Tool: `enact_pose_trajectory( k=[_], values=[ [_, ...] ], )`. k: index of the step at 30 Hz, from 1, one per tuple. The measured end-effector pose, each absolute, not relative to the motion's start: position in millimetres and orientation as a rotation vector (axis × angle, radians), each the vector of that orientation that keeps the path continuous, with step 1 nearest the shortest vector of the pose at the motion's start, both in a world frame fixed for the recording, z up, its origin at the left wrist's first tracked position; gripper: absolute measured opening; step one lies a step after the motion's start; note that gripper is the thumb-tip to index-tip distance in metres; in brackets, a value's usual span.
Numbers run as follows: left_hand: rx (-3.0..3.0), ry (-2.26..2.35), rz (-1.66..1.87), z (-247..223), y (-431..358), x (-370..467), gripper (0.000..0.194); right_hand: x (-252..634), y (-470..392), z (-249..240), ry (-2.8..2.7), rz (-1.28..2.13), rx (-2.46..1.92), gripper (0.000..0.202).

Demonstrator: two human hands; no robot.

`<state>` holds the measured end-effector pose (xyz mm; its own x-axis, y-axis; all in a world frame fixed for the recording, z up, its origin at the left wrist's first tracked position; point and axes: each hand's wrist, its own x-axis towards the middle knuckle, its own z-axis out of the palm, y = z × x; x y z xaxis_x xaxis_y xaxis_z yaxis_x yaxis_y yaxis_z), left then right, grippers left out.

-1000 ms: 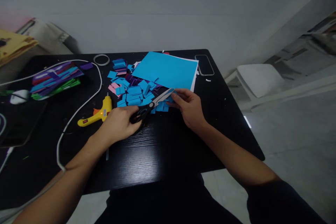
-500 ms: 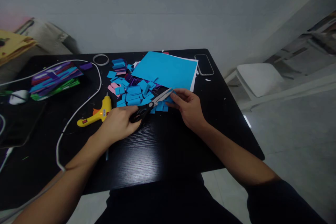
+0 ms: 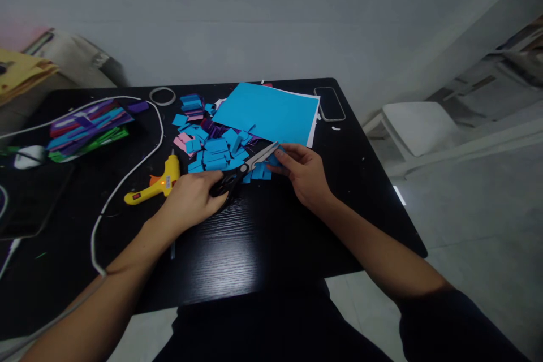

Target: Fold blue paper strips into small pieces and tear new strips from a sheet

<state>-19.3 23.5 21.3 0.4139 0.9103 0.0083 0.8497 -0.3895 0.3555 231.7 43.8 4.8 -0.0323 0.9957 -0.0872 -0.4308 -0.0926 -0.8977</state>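
Observation:
Black-handled scissors (image 3: 244, 169) are in my left hand (image 3: 193, 198), its fingers through the handles. Their blades point up and right to a small blue paper piece (image 3: 276, 159), which my right hand (image 3: 306, 174) pinches; part of that piece is hidden by the fingers. Below and left of the blades lies a heap of blue paper pieces (image 3: 217, 150), with pink and purple ones among them. A large blue sheet (image 3: 271, 110) rests over white paper just beyond my right hand. Close beside my left hand lies a yellow glue gun (image 3: 153, 185) with its orange light on.
A white cable (image 3: 127, 168) loops across the left of the black table (image 3: 275, 237). Coloured paper strips (image 3: 91, 127) are stacked at the left. A tape ring (image 3: 163, 96) lies at the back, a phone (image 3: 330, 104) at the right. A white stool (image 3: 419, 127) stands beyond the table.
Almost nothing differs. The scissor blades look slightly closer together at the blue paper piece; both hands keep the same places.

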Motion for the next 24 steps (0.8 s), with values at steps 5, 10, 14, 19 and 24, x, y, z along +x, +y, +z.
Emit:
enact_pose_trajectory(
  k=[5,10,14,19,24],
  values=[
    [2.376,1.523,0.282,21.4,23.6,-19.1,0.032,231.9,43.9,5.1,-0.844,1.463,-0.94,0.032],
    [2.364,1.515,0.319,21.2,22.8,-18.1,0.034,232.4,44.7,3.5,-0.848,1.463,-0.962,0.031],
    [2.305,1.516,0.348,22.1,23.8,-17.8,0.034,233.1,46.3,0.5,-0.846,1.457,-0.986,0.034],
    [2.242,1.719,0.395,22.5,28.7,-21.3,0.041,233.3,46.2,0.6,-0.831,1.512,-0.997,0.037],
    [2.273,1.82,0.331,14.2,30.9,-23.2,0.037,230.9,42.9,2.0,-0.868,1.565,-0.99,0.033]
  ],
)
